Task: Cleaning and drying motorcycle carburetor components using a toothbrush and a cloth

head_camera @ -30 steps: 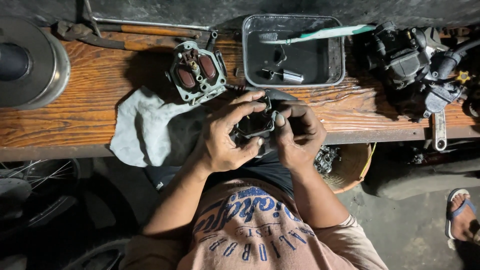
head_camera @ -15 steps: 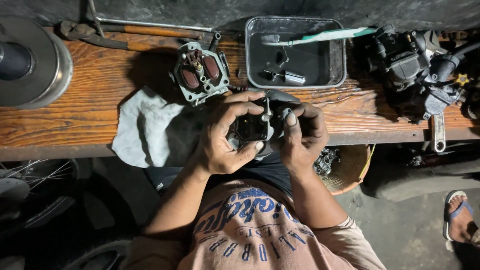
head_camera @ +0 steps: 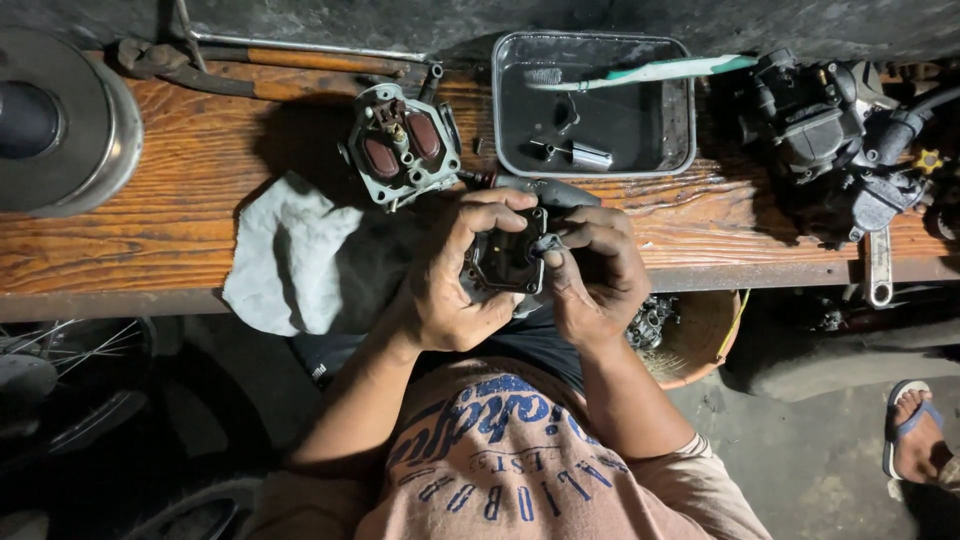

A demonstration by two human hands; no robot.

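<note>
My left hand (head_camera: 450, 275) wraps around a small dark metal bowl-shaped engine part (head_camera: 507, 260) and holds it over the front edge of the wooden bench (head_camera: 150, 210). My right hand (head_camera: 598, 272) grips the same part from the right, its thumb and fingertips pressing on the part's upper right corner. Just beyond my hands, a grey carburettor body (head_camera: 402, 145) with two brown floats lies on the bench. A grey rag (head_camera: 300, 255) drapes over the bench edge left of my left hand.
A grey metal tray (head_camera: 510, 120) with small parts and a green-handled toothbrush (head_camera: 650, 72) stands behind my hands. A dark engine assembly (head_camera: 835, 140) and a wrench (head_camera: 879, 265) lie at right. A round metal drum (head_camera: 60, 120) sits far left. A woven basket (head_camera: 690, 335) hangs below. Someone's sandalled foot (head_camera: 915, 425) shows at right.
Both hands have stayed on the dark part and turned it slightly; my right fingers shifted onto its upper right corner. The view has drifted a little.
</note>
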